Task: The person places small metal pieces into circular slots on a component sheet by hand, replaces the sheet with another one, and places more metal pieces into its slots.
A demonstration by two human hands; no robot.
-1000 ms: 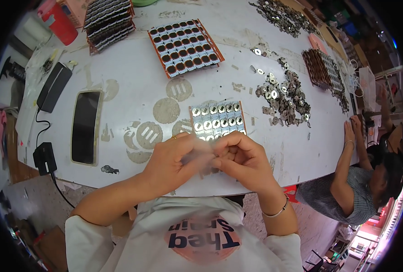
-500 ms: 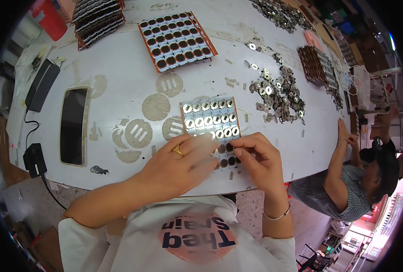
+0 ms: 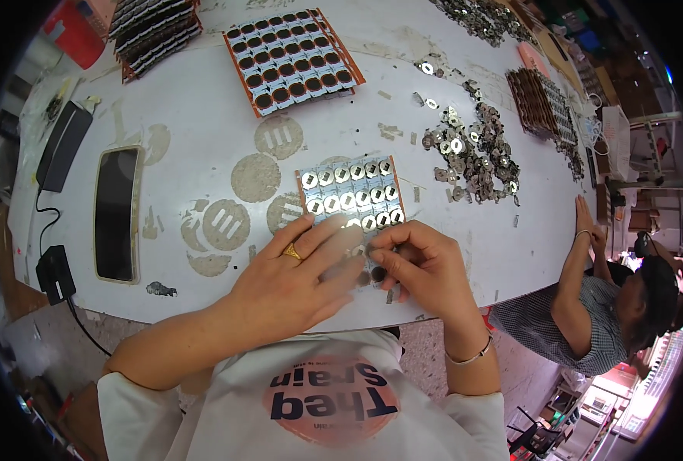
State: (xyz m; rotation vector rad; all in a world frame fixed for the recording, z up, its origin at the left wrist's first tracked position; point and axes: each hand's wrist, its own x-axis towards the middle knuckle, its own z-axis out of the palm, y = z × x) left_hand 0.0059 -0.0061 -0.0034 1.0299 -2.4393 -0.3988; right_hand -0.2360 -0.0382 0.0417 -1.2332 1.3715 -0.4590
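Observation:
A small circuit-board panel (image 3: 347, 192) with orange edges lies on the table in front of me. Silver round metal pieces (image 3: 345, 201) with dark diamond-shaped centres sit in rows on its far part. Dark round spots (image 3: 377, 274) show on the near part, between my hands. My left hand (image 3: 299, 265), wearing a gold ring, lies over the panel's near left side; motion smears its fingers. At the panel's near right, my right hand (image 3: 426, 265) has thumb and index finger pinched together over the board. Whatever is in that pinch is too small to make out.
Loose metal pieces (image 3: 476, 150) are heaped at the right. Larger panels (image 3: 291, 61) lie at the far side, near a stack of boards (image 3: 153, 34). A phone (image 3: 117, 215) and black adapter (image 3: 55, 274) are at left. A co-worker (image 3: 587, 315) sits at right.
My right hand has shifted slightly left and down along the board, its fingertips drawn closer together. My left hand stays over the board, fingers still blurred. The whole view has shifted a little.

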